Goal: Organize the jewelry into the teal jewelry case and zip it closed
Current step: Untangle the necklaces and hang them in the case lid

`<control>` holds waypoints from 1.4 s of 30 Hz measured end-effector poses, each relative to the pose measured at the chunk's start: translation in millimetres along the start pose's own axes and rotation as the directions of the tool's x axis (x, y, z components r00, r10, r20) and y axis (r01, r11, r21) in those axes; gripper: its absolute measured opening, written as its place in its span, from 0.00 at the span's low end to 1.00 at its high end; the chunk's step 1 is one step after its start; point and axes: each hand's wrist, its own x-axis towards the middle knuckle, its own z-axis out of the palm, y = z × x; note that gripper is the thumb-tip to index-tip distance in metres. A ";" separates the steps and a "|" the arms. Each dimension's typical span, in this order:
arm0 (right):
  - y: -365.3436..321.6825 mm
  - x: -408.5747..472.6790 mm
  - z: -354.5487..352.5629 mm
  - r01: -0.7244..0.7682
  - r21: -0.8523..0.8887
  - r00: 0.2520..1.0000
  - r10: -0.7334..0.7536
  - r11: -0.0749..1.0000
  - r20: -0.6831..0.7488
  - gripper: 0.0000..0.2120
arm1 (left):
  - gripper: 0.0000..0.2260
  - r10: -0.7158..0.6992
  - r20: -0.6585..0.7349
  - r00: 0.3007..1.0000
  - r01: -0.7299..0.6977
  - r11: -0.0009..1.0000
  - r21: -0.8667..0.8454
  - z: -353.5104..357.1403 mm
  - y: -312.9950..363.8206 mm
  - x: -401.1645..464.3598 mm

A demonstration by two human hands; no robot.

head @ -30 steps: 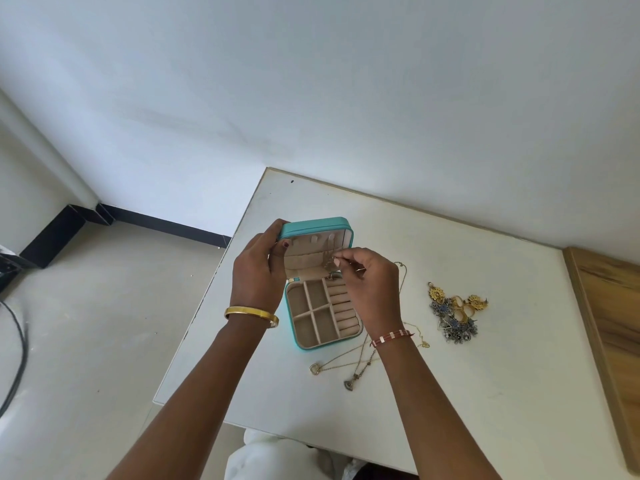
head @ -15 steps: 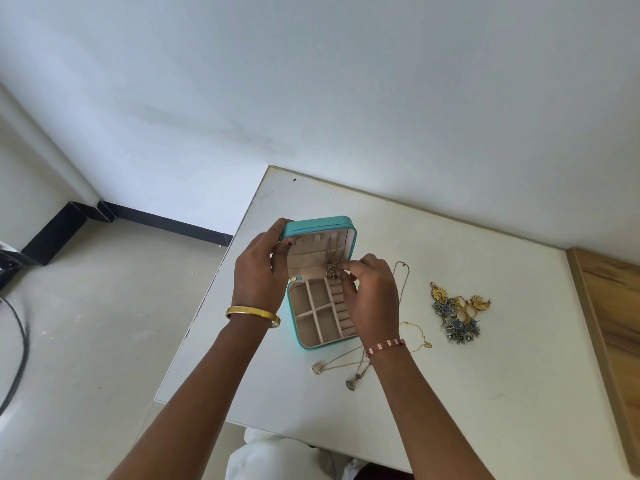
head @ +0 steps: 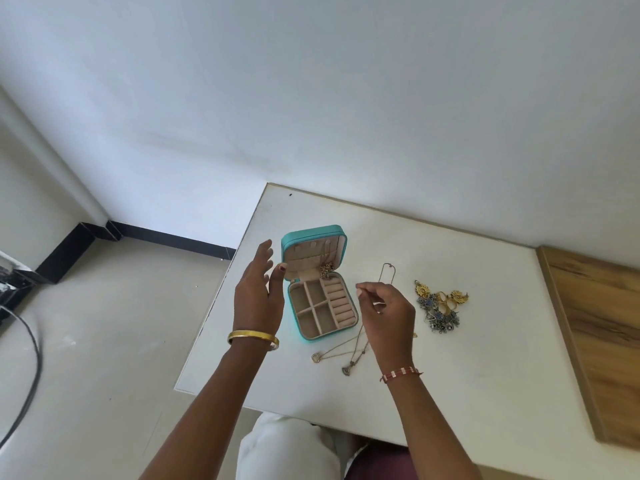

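Note:
The teal jewelry case (head: 290, 245) stands open on the white table (head: 485, 358), lid upright, its beige compartments bare. A small jewelry piece (head: 326, 270) hangs inside the lid at its lower right. My left hand (head: 258, 296) hovers just left of the case, fingers spread, holding nothing. My right hand (head: 388, 315) is to the right of the case, fingers loosely curled with nothing visible in them. Thin gold necklaces (head: 341, 355) lie in front of the case. A pile of gold and blue jewelry (head: 440, 308) lies further right.
A wooden board (head: 599, 341) borders the table on the right. The white wall runs along the table's far edge. The table's left edge drops to the floor, where a black cable (head: 29, 375) lies. My lap shows below the near edge.
Both hands have come off the case. The left let go of the lid and opened. The right moved away to the right, leaving the small piece hanging in the lid.

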 end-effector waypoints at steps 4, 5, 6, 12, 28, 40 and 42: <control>13.5 -18.5 -25.6 -0.091 0.008 0.996 0.091 0.996 -0.004 0.05 | 0.17 -0.021 -0.038 0.999 0.019 0.999 -0.034 -1.6 6.3 -27.2; 18.0 -23.9 -31.9 -0.118 0.009 0.993 0.118 0.993 -0.002 0.05 | 0.16 -0.016 -0.037 0.999 0.014 0.999 -0.040 -0.6 7.2 -34.8; 22.4 -29.2 -37.6 -0.142 0.004 0.990 0.142 0.990 -0.001 0.05 | 0.16 -0.013 -0.034 0.999 0.011 0.999 -0.046 1.1 8.1 -42.4; 59.2 -52.1 -63.5 -0.282 -0.083 0.959 0.284 0.956 0.011 0.05 | 0.12 -0.013 0.071 0.997 0.017 0.999 -0.049 26.0 10.7 -85.7; 83.3 -54.1 -61.1 0.136 -0.558 0.974 -0.007 0.818 0.227 0.15 | 0.12 -0.033 0.394 0.919 -0.056 0.975 0.214 61.9 5.5 -127.9; 43.2 -60.5 -42.8 0.263 -0.372 0.882 -0.065 0.890 0.466 0.16 | 0.15 -0.145 0.167 0.975 0.115 0.978 0.176 51.5 -4.7 -131.1; 41.1 -64.2 -35.5 0.333 -0.405 0.840 -0.073 0.852 0.538 0.17 | 0.15 -0.202 0.133 0.970 0.181 0.971 0.155 50.9 -5.0 -128.9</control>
